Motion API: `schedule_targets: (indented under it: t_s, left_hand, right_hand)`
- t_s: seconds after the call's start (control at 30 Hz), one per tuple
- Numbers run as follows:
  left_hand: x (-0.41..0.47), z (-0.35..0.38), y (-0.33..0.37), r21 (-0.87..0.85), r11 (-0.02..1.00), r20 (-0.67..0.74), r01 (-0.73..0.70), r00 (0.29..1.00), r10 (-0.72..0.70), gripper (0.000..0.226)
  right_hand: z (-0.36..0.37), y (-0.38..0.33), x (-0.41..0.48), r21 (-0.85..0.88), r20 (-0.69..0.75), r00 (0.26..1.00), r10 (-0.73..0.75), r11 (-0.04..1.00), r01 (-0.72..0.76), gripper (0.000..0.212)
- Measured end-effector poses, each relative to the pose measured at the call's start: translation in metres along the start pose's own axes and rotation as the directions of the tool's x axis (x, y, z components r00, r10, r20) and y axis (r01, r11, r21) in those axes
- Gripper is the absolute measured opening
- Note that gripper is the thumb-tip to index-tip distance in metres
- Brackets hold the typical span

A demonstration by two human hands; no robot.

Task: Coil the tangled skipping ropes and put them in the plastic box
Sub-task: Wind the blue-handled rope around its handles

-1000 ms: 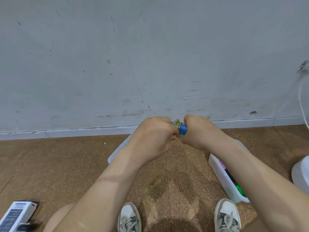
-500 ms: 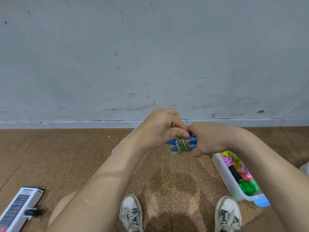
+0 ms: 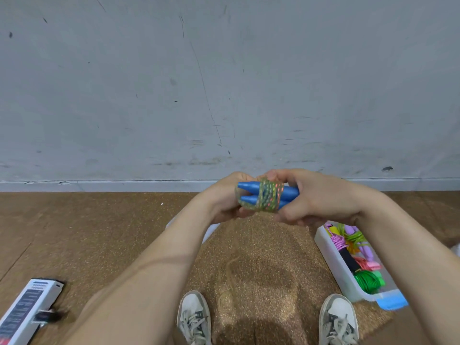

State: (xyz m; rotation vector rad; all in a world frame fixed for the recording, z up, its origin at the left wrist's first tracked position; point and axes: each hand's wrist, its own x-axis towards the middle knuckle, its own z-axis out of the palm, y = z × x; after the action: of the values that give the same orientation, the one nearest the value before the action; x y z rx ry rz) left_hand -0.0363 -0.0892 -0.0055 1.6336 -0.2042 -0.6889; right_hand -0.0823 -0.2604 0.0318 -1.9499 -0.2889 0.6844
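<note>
A skipping rope point(image 3: 267, 196) with two blue handles lies side by side in my hands, its glittery green-and-pink cord wound tightly around the middle of the handles. My left hand point(image 3: 225, 204) grips the tapered left ends from below. My right hand point(image 3: 316, 197) grips the right ends, thumb under the bundle. The bundle is held in the air above the floor, in front of the wall. The clear plastic box point(image 3: 333, 260) stands on the floor at lower right, under my right forearm, holding several coiled ropes in pink, purple, yellow, black and green.
A grey wall with a baseboard is close ahead. Brown cork-like floor lies below, with my two white sneakers point(image 3: 195, 317) at the bottom. A white printed carton point(image 3: 27, 310) lies at lower left. Part of a second white container edge point(image 3: 209, 232) shows behind my left forearm.
The bundle has turned so both blue handles and the wound cord face the camera. My hands have shifted a little to the right, and the box's contents are now more exposed.
</note>
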Motion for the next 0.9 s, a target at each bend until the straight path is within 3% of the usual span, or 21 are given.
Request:
schedule_targets:
  t_s: [0.13, 0.23, 0.3, 0.37, 0.43, 0.47, 0.53, 0.57, 0.63, 0.7, 0.77, 0.9]
  left_hand:
    - [0.0, 0.01, -0.003, -0.171, 0.985, 0.027, -0.027, 0.999, 0.032, 0.033]
    - [0.002, 0.017, -0.01, -0.073, 0.997, 0.047, -0.022, 0.999, 0.025, 0.027]
    - [0.001, 0.021, -0.011, 0.038, 0.999, 0.015, -0.023, 1.0, 0.023, 0.034]
    - [-0.002, 0.023, -0.005, 0.159, 0.983, -0.052, -0.09, 0.994, 0.1, 0.034]
    - [-0.009, 0.019, 0.004, 0.39, 0.903, -0.111, -0.18, 0.964, 0.241, 0.031]
    - [-0.012, 0.016, 0.007, 0.562, 0.803, -0.109, -0.2, 0.944, 0.311, 0.027]
    - [-0.018, 0.013, 0.011, 0.876, 0.451, -0.029, -0.173, 0.913, 0.407, 0.018]
    - [-0.02, 0.013, 0.012, 0.948, 0.274, 0.02, -0.16, 0.891, 0.454, 0.018]
    - [-0.021, 0.014, 0.012, 0.977, 0.088, 0.115, -0.196, 0.823, 0.556, 0.02]
    - [-0.021, 0.013, 0.013, 0.958, 0.044, 0.194, -0.285, 0.749, 0.634, 0.016]
    - [-0.021, 0.01, 0.014, 0.934, 0.074, 0.206, -0.35, 0.696, 0.687, 0.013]
    - [-0.02, 0.007, 0.015, 0.897, 0.201, 0.138, -0.393, 0.683, 0.717, 0.011]
  right_hand:
    - [-0.003, -0.001, 0.002, 0.287, -0.049, 0.999, -0.009, 0.958, 0.023, 0.039]
    - [-0.008, -0.004, 0.006, 0.472, -0.139, 0.99, -0.022, 0.877, 0.086, 0.032]
    - [-0.012, -0.001, 0.011, 0.527, -0.28, 0.958, 0.057, 0.843, 0.104, 0.042]
    - [-0.015, 0.006, 0.017, 0.469, -0.438, 0.887, 0.146, 0.879, 0.087, 0.043]
    - [-0.015, 0.012, 0.022, 0.394, -0.543, 0.818, 0.19, 0.918, 0.049, 0.039]
    - [-0.014, 0.013, 0.024, 0.347, -0.579, 0.794, 0.184, 0.937, 0.036, 0.035]
    - [-0.011, 0.016, 0.029, 0.201, -0.651, 0.747, 0.131, 0.98, 0.003, 0.027]
    - [-0.011, 0.017, 0.032, 0.111, -0.686, 0.722, 0.091, 0.994, -0.02, 0.025]
    - [-0.011, 0.022, 0.037, -0.077, -0.728, 0.686, 0.01, 0.992, -0.096, 0.026]
    - [-0.013, 0.025, 0.04, -0.22, -0.722, 0.691, -0.028, 0.957, -0.191, 0.03]
    - [-0.011, 0.025, 0.041, -0.31, -0.694, 0.719, -0.035, 0.916, -0.253, 0.035]
    - [-0.005, 0.023, 0.04, -0.428, -0.672, 0.734, -0.1, 0.861, -0.274, 0.04]
